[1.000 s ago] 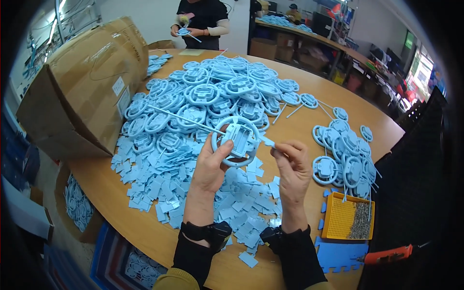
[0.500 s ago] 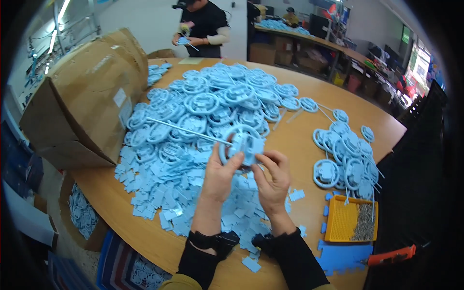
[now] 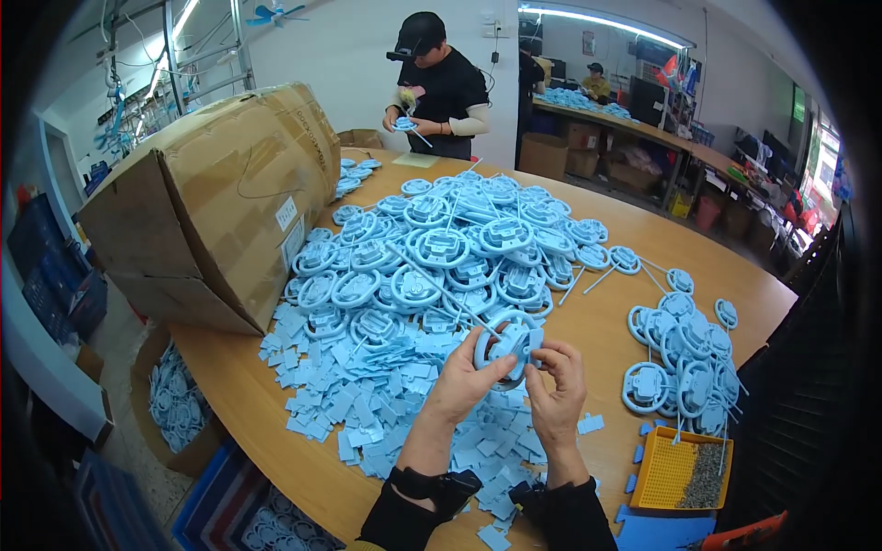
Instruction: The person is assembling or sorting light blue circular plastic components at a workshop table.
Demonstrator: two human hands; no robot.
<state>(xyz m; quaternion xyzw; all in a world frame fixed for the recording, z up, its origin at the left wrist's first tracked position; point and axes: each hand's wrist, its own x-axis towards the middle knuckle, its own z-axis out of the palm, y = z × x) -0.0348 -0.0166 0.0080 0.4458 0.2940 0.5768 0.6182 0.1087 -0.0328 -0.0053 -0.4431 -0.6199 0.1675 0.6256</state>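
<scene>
My left hand (image 3: 459, 384) is closed round a light blue ring-shaped plastic part (image 3: 501, 343), whose thin stick points up and left over the pile. At the part's right side, my right hand (image 3: 559, 393) pinches a small light blue plate (image 3: 535, 341) against it. Fingers partly hide where plate and part meet. Just beyond my hands rises a big pile of similar ring-shaped parts (image 3: 439, 246). Loose flat light blue plates (image 3: 363, 386) lie scattered below and left of my hands.
A large cardboard box (image 3: 230, 202) lies on the table's left. At right are a smaller heap of ring parts (image 3: 694, 340), a yellow tray (image 3: 661, 464) of screws (image 3: 706, 476), a blue foam mat (image 3: 666, 534) and an orange tool (image 3: 749, 533). A person (image 3: 439, 96) works across the table.
The whole view has shifted, so the table and my hands appear lower and further right. Both hands keep hold at the ring part, whose stick now slants more steeply.
</scene>
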